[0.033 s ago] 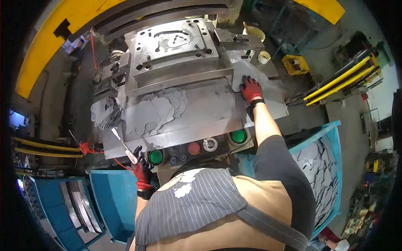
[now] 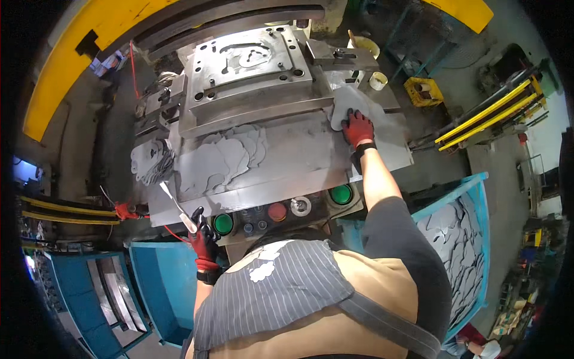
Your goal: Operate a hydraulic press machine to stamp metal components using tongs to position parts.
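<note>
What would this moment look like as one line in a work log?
left hand: holds thin metal tool | right hand: flat on metal sheet | press table: cut sheets piled

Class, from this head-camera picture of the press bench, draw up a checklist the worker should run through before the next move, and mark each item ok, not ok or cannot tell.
1. Both hands gloved: ok. The right hand and the left hand wear red and black gloves.
2. Right hand on the flat metal blank: ok, it rests on top.
3. Hands out of the die plate area: ok, both sit short of it.
4. Left hand's grip on the thin metal tool: ok, handle held.
5. Pile of cut blanks sitting steady: cannot tell.
6. Green buttons untouched: ok.
</note>
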`<state>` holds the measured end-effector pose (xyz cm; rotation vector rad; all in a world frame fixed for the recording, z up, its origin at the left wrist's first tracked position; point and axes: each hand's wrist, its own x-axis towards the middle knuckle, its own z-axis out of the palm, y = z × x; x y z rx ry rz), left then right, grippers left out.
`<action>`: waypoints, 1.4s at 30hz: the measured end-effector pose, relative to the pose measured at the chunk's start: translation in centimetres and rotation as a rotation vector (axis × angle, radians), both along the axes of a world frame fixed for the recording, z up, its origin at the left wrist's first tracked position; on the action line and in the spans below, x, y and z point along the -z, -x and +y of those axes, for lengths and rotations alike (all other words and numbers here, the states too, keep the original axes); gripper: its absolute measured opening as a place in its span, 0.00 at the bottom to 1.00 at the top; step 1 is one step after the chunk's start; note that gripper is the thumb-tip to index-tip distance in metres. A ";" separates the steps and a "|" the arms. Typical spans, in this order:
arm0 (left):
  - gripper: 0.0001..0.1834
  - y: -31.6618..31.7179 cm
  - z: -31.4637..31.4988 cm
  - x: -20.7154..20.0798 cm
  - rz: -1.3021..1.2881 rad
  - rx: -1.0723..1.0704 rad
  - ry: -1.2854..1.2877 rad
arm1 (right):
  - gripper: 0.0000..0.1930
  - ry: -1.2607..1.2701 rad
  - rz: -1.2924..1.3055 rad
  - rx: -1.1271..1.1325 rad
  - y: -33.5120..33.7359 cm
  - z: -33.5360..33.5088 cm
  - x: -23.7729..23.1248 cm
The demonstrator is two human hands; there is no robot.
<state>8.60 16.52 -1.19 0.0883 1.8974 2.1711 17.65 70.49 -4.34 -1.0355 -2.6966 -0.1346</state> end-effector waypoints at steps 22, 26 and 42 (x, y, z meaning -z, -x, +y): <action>0.15 -0.9 -0.6 0.8 0.159 0.036 0.224 | 0.55 0.326 -0.147 0.218 -2.0 -6.1 -3.8; 0.16 -0.7 0.5 -0.6 -0.030 0.009 -0.003 | 0.56 0.477 0.025 0.249 -2.2 -4.4 -2.8; 0.13 1.6 -4.0 6.3 -0.110 -0.139 -0.034 | 0.12 1.628 0.979 -0.375 3.8 -7.9 -17.1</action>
